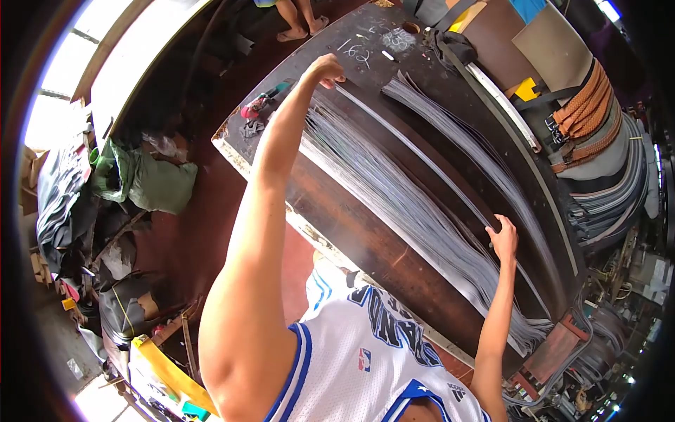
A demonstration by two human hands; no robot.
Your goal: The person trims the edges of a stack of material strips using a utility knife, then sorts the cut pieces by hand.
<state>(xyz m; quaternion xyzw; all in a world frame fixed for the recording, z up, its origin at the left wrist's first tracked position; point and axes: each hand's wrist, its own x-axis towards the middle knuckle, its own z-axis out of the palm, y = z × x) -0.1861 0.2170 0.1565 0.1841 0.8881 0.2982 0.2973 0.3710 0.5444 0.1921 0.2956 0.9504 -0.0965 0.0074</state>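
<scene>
A long, thin grey strip (pixel 415 149) runs diagonally over the dark table (pixel 330 243). Its upper end is in the closed fingers of my left hand (pixel 326 70). Farther down, my right hand (pixel 504 239) is at the strip with thumb and fingers bent round it. On the near side of the strip lies a long, thick bundle of grey strips (pixel 394 193), fanned at its lower end. Another, smaller bundle (pixel 471 141) curves along the far side, touched by neither hand.
White chalk (pixel 387 55) and chalk writing mark the table's top. Coiled orange braided belts (pixel 587 105) hang at the right. A green bag (pixel 162 184) is at the left. Another person's feet (pixel 302 32) stand beyond the table.
</scene>
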